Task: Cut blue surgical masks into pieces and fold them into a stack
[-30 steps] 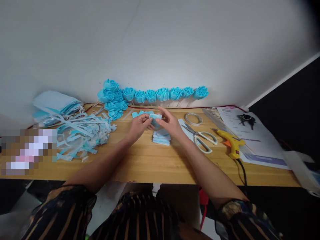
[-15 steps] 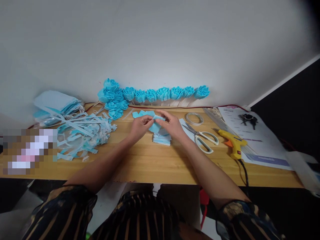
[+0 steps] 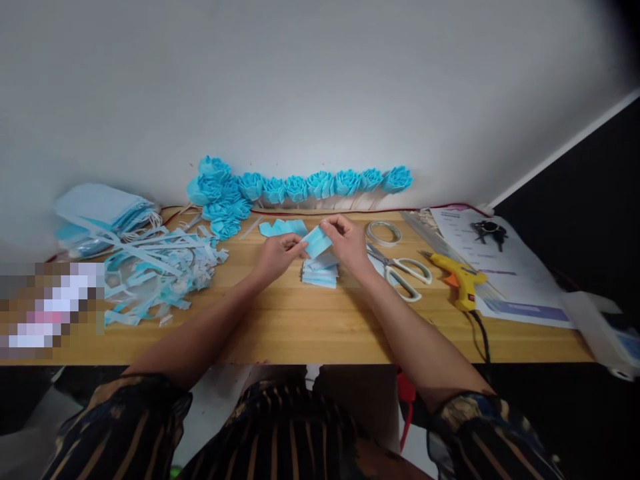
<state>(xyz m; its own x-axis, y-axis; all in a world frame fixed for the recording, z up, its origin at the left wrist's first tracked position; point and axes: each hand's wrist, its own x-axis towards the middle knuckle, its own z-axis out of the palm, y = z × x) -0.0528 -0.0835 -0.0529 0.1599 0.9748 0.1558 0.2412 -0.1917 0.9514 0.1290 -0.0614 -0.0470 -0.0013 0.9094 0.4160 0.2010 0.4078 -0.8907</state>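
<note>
A small blue piece point(image 3: 317, 242) is held taut between 2 bare hands above a wooden table point(image 3: 300, 327), its lower end overlapping the view of a small stack point(image 3: 320, 272) of pale blue pieces. The left hand point(image 3: 279, 259) pinches the piece at its left edge, thumb against fingers; the right hand point(image 3: 347, 241) pinches its upper right corner between thumb and fingertips. Just beyond the left hand lie blue cutouts point(image 3: 281, 229), flat on the wood. To the right of the right hand, white-handled scissors point(image 3: 387, 261) rest with their blades pointing toward the wall point(image 3: 320, 87), and a roll of tape point(image 3: 382, 243) lies flat just behind them. Farther right, a yellow glue gun point(image 3: 463, 277) with an orange trigger lies on its side beside printed paper point(image 3: 535, 293), its black cord running over the table's front edge; a bunch of keys point(image 3: 493, 232) sits on the sheet. On the left, a tangle of cut strips point(image 3: 165, 260) spreads in front of a pile of masks point(image 3: 103, 207). Along the wall, 7 blue flowers point(image 3: 320, 185) line up in a row, with a heaped cluster point(image 3: 223, 193) of similar blooms at its left end.
</note>
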